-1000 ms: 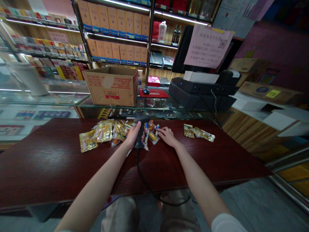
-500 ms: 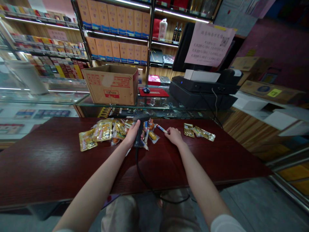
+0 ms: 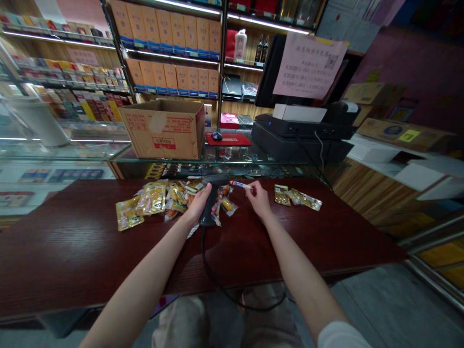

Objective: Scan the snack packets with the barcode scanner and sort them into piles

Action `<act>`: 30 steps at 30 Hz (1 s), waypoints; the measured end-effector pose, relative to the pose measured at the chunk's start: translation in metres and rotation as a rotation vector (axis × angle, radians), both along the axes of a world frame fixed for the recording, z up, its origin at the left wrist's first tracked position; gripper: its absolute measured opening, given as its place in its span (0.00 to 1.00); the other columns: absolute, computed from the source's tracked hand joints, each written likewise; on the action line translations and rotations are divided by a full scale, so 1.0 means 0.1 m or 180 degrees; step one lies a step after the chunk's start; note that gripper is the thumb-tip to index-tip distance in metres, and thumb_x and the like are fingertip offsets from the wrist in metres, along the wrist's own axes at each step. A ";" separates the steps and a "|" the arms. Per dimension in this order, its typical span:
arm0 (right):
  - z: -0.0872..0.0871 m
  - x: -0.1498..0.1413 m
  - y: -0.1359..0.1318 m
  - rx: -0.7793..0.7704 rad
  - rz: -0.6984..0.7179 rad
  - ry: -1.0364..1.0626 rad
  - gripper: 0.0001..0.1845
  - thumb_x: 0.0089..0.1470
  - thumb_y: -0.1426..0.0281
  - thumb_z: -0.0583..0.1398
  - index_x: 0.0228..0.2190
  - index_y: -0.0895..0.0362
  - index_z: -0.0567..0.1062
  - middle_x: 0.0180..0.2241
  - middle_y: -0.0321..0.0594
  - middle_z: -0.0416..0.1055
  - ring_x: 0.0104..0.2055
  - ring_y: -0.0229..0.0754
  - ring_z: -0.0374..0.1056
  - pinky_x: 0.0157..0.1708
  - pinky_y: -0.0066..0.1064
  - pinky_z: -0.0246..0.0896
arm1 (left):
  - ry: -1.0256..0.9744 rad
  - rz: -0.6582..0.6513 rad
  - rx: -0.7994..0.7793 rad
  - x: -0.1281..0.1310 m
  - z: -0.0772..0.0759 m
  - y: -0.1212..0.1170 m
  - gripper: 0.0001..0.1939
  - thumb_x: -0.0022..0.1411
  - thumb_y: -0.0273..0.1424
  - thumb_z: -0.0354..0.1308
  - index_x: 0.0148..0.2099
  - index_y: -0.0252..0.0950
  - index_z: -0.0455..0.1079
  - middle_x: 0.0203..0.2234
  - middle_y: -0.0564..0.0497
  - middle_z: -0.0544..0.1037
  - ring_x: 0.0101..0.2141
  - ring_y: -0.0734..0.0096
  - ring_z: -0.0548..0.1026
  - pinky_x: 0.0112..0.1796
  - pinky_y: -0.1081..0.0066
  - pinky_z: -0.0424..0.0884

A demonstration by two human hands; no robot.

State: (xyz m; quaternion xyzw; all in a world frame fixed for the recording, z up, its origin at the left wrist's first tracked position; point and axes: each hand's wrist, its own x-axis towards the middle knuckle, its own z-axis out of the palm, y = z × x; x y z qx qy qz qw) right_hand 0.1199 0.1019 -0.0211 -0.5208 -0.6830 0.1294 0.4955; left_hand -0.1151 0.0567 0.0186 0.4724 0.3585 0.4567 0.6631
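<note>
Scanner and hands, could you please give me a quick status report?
Left hand grips scanner. Right hand holds stick snack lifted beside it. Snack pile on table, two packets apart at right.

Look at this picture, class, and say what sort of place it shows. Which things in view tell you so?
Most likely a small shop, at its counter. The left hand grips a corded barcode scanner, a till machine sits on the glass counter, and shelves of boxed goods line the back wall.
</note>
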 end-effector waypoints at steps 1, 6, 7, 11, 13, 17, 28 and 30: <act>-0.01 -0.02 0.00 0.0041 0.0042 0.0008 0.12 0.58 0.57 0.55 0.32 0.53 0.66 0.28 0.37 0.71 0.29 0.42 0.69 0.32 0.30 0.62 | 0.0047 -0.0046 0.0012 0.01 0.01 -0.01 0.35 0.55 0.63 0.52 0.29 0.32 0.69 0.10 0.53 0.64 0.12 0.77 0.62 0.15 0.74 0.56; 0.01 -0.07 -0.03 0.0233 0.0129 0.0021 0.11 0.58 0.59 0.56 0.32 0.53 0.67 0.28 0.38 0.71 0.30 0.42 0.70 0.34 0.32 0.64 | 0.0142 -0.0128 0.0028 0.04 0.04 -0.05 0.33 0.54 0.63 0.54 0.30 0.33 0.68 0.10 0.55 0.64 0.12 0.77 0.62 0.16 0.75 0.57; 0.01 -0.07 -0.04 0.0244 0.0139 0.0047 0.10 0.57 0.59 0.56 0.33 0.53 0.67 0.28 0.38 0.71 0.30 0.42 0.70 0.34 0.32 0.64 | 0.0152 -0.0140 0.0018 0.05 0.03 -0.05 0.33 0.53 0.63 0.54 0.30 0.33 0.68 0.11 0.55 0.63 0.12 0.77 0.62 0.15 0.75 0.57; 0.05 -0.08 -0.06 0.0246 0.0161 0.0126 0.09 0.56 0.61 0.56 0.33 0.53 0.67 0.29 0.39 0.72 0.31 0.42 0.71 0.34 0.32 0.65 | 0.0167 -0.0177 0.0052 0.06 -0.01 -0.03 0.34 0.53 0.63 0.55 0.32 0.32 0.68 0.16 0.51 0.71 0.13 0.79 0.63 0.14 0.75 0.57; 0.06 -0.09 -0.06 0.0242 0.0144 0.0168 0.08 0.54 0.61 0.57 0.32 0.53 0.67 0.28 0.38 0.73 0.31 0.43 0.71 0.34 0.33 0.66 | 0.0135 -0.0159 0.0111 0.06 -0.03 -0.02 0.34 0.52 0.63 0.55 0.33 0.32 0.69 0.20 0.49 0.74 0.13 0.80 0.63 0.14 0.76 0.58; 0.06 -0.10 -0.04 0.0081 0.0161 0.0618 0.10 0.54 0.60 0.56 0.29 0.52 0.65 0.27 0.37 0.74 0.27 0.41 0.72 0.32 0.33 0.67 | 0.0125 -0.0154 0.0077 0.05 -0.02 -0.03 0.35 0.52 0.63 0.55 0.33 0.32 0.69 0.19 0.50 0.73 0.13 0.80 0.63 0.14 0.76 0.57; 0.05 -0.10 0.04 -0.0169 0.0016 0.1940 0.24 0.51 0.47 0.59 0.23 0.53 0.61 0.21 0.33 0.73 0.18 0.38 0.71 0.20 0.27 0.62 | 0.0122 -0.0256 -0.0031 0.05 0.05 -0.07 0.36 0.52 0.63 0.54 0.37 0.32 0.70 0.11 0.56 0.64 0.13 0.76 0.62 0.15 0.74 0.55; 0.04 -0.10 0.06 -0.0266 -0.0023 0.2136 0.24 0.50 0.47 0.60 0.22 0.53 0.61 0.20 0.33 0.73 0.17 0.38 0.71 0.19 0.26 0.62 | 0.0076 -0.0269 -0.0021 0.05 0.05 -0.08 0.36 0.51 0.63 0.56 0.38 0.32 0.70 0.13 0.56 0.66 0.13 0.76 0.62 0.15 0.74 0.56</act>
